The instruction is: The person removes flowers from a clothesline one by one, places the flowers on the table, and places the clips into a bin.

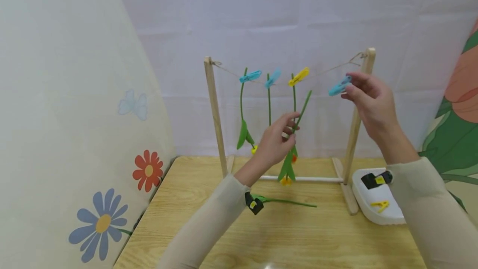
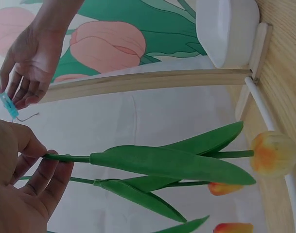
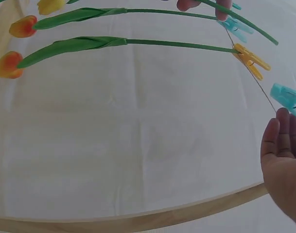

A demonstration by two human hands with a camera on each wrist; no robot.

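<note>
My left hand (image 1: 276,140) pinches the green stem of an artificial tulip (image 2: 172,162), which hangs head down with its yellow-orange bloom lowest. The stem's upper end sticks up past the fingers, in front of the string (image 1: 332,69). To the right, near the rack's right post, my right hand (image 1: 377,103) holds a light blue clothespin (image 1: 339,86) between thumb and fingers. Three tulips hang upside down from the string, clipped by a blue clothespin (image 1: 250,76), another blue clothespin (image 1: 273,78) and a yellow clothespin (image 1: 298,77).
The string is tied between two posts of a wooden rack (image 1: 214,111) on the wood-grain table (image 1: 179,202). Another tulip stem (image 1: 291,201) lies on the table before the rack. At right stands a white basket (image 1: 381,219) with a yellow clothespin (image 1: 380,206) inside.
</note>
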